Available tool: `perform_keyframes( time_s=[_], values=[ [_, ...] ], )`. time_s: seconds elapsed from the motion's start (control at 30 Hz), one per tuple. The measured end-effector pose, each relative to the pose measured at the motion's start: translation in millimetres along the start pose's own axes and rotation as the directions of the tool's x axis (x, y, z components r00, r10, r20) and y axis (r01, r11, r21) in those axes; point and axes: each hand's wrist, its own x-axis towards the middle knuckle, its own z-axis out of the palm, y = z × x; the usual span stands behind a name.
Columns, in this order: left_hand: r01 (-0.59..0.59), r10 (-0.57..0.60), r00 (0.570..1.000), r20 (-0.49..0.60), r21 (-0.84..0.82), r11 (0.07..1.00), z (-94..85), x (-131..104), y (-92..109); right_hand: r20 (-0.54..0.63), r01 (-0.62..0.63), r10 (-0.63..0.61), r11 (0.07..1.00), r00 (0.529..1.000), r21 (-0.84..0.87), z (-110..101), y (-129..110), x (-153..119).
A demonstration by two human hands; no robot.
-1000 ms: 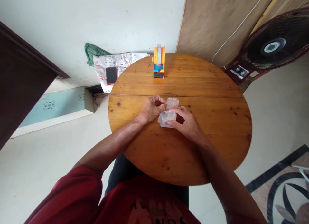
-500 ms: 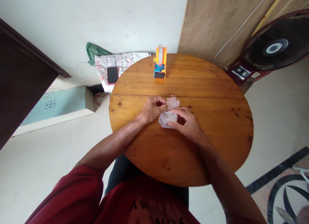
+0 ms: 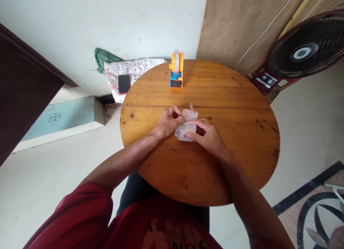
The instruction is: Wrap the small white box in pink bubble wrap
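A small packet in clear bubble wrap [image 3: 183, 133] lies near the middle of the round wooden table [image 3: 166, 166]. Its wrap extends away from me as a loose flap [image 3: 190, 115], with a thin clear strip standing up at the far end. My right hand [image 3: 208, 136] grips the packet from the right, thumb on the near side and fingers on the far side. At the left edge, my left hand [image 3: 168, 122] pinches the wrap where packet and flap meet. What lies inside the wrap is too blurred to make out.
An orange and blue tape dispenser [image 3: 176, 71] with a roll of clear tape stands at the table's far edge. Beyond the left edge, a dark phone [image 3: 124, 84] rests on a white printed sack [image 3: 110, 75]. A large fan [image 3: 301, 53] stands at the right.
The clear strip at the flap's far end now stands up more. Both hands keep nearly the same hold; the whole view has shifted slightly.
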Motion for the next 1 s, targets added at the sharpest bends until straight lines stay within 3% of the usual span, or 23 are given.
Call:
perform_keyframes(
  time_s=[0.27,0.43,0.67,0.83,1.0],
  values=[
    [-0.060,0.060,0.998,-0.012,-0.016,0.998,2.4,-1,-1,0.004,-0.142,0.142,0.987,0.990,0.072,1,-6,0],
    [-0.051,0.051,0.999,0.002,-0.023,0.998,2.2,-1,-4,0.003,-0.137,0.138,0.979,0.990,0.154,4,1,0],
    [-0.065,0.068,0.996,0.058,-0.049,0.997,1.8,-2,-3,-0.111,-0.166,0.197,0.957,0.974,0.239,11,7,1],
    [-0.081,0.087,0.994,0.072,-0.071,0.994,1.2,-1,-7,0.059,-0.217,0.213,0.874,0.975,0.435,7,1,4],
    [0.014,-0.002,0.997,0.076,-0.168,0.986,1.0,-2,-5,0.063,-0.199,0.191,0.871,0.980,0.449,6,-1,2]
  ],
)
